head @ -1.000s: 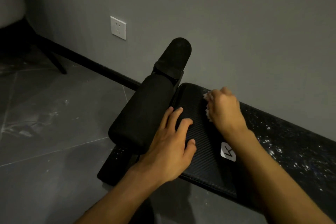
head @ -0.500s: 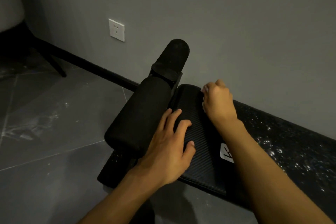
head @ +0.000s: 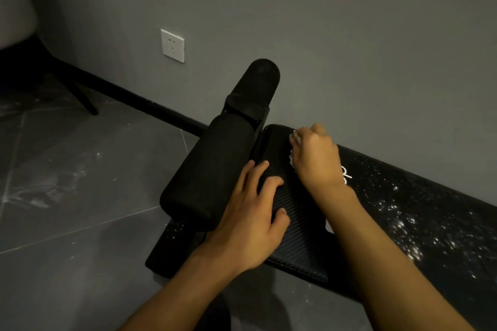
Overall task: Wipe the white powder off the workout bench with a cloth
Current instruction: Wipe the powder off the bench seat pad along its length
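- The left hand lies flat on the near left corner of the surface. Its fingers are straight and spread, they hold nothing, and the tips reach towards the left end.
- The black surface is ribbed at this end and runs off to the right along the wall.
- White powder speckles the right part of the surface, beyond the right forearm.
- A few specks also lie on the base below the left end.
- The right hand is curled into a fist round the cloth and presses it on the far edge of the surface, near the left end.
- The cloth is white and bunched, mostly hidden under the fist. Small bits show at the knuckles and by the wrist.
- A black foam roller lies just beside the left end of the surface, and a second roller stands higher behind it.
- The grey tiled floor to the left bears pale smears.
- A white socket sits on the wall, farthest off.
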Demonstrator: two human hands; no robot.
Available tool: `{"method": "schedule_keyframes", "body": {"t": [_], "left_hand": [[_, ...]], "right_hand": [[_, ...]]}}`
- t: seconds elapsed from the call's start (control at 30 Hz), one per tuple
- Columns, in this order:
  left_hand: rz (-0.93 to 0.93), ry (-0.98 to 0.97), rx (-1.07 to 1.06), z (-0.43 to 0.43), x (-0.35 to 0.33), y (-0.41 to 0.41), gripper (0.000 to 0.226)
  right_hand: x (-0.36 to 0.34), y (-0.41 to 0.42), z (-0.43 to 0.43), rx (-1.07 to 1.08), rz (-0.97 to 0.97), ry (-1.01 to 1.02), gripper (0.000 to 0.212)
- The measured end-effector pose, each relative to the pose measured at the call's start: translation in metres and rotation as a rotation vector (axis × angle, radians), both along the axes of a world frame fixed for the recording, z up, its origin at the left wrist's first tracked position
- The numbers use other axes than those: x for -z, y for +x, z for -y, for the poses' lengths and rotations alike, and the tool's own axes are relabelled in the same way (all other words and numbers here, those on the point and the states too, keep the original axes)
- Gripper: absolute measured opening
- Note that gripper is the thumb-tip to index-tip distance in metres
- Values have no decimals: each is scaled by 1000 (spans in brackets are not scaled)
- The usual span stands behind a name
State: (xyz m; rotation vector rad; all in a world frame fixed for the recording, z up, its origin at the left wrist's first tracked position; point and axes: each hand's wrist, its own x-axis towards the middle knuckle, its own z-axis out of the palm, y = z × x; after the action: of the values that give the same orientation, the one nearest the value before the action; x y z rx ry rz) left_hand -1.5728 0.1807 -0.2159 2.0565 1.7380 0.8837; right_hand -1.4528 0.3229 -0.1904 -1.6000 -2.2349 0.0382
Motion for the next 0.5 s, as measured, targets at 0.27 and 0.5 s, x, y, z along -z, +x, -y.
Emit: {"method": "schedule_keyframes", "body": {"t": [0.27,0.5], "left_hand": [[42,40,-5,0,7,-2,36],[17,18,-9,1,5,-1,39]], "right_hand": [[-7,35,80,-274,25,-76,23],[-5,17,55,-22,170,25,15]]}}
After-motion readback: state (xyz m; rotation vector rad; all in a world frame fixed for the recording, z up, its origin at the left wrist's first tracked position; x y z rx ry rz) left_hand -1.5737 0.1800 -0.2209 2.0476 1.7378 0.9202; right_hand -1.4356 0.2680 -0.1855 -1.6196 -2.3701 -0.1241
